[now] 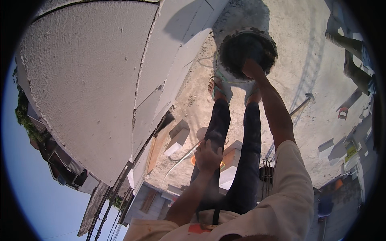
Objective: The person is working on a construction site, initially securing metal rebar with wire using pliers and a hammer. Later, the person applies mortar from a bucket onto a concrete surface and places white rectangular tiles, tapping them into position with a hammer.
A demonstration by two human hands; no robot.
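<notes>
A round bucket (274,51) with a crusted rim and a dark inside stands on the ground in front of my feet. My right hand (253,69) reaches down over its near rim, with the fingers curled closed. Whatever those fingers grip is lost in the dark of the bucket. My left hand (208,156) rests on my left leg near the knee, fingers apart, holding nothing. My sandalled feet are close to the near side of the bucket.
A large pale block wall (92,80) rises along the left. On the right lies a hammer (303,104), and another person's legs (354,48) stand beyond. Pale blocks (179,136) and thin metal bars (267,170) lie around my legs.
</notes>
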